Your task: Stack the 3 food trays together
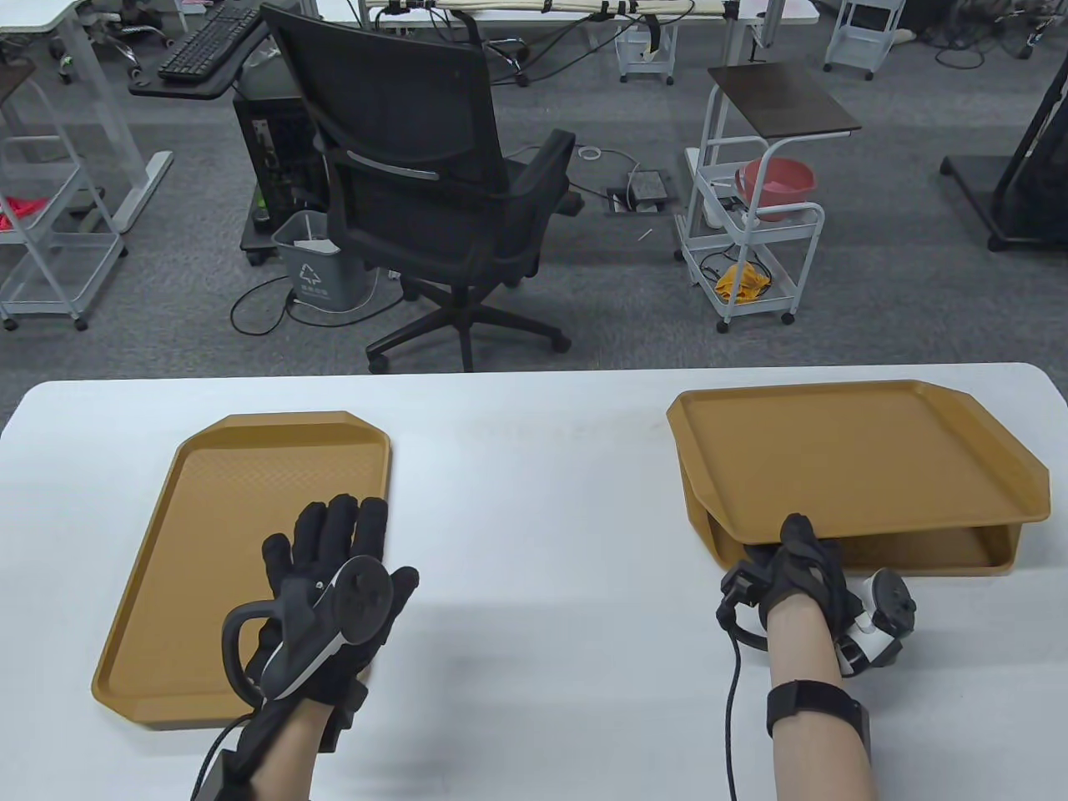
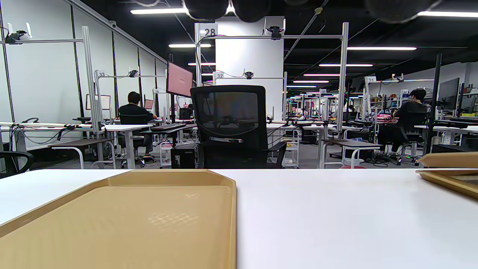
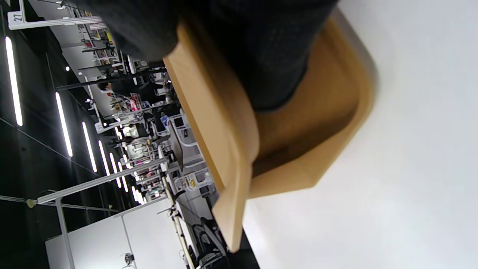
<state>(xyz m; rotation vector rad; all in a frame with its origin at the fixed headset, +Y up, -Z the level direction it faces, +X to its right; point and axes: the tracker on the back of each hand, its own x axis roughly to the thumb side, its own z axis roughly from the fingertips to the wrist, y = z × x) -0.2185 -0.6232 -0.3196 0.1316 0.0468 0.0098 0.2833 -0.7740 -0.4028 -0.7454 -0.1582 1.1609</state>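
Three tan food trays are on the white table. One tray (image 1: 242, 517) lies alone on the left and also shows in the left wrist view (image 2: 149, 220). My left hand (image 1: 338, 534) is open with fingers spread over that tray's near right part; whether it touches is unclear. On the right, the upper tray (image 1: 851, 455) is tilted, its near edge raised above the lower tray (image 1: 918, 555). My right hand (image 1: 793, 546) grips the upper tray's near edge. In the right wrist view my gloved fingers (image 3: 269, 56) sit between the upper tray (image 3: 220, 123) and the lower tray (image 3: 328, 123).
The white table (image 1: 534, 434) has bare surface between the left tray and the right pair. A black office chair (image 1: 434, 192) stands beyond the far edge. A white cart (image 1: 751, 225) stands further back on the right.
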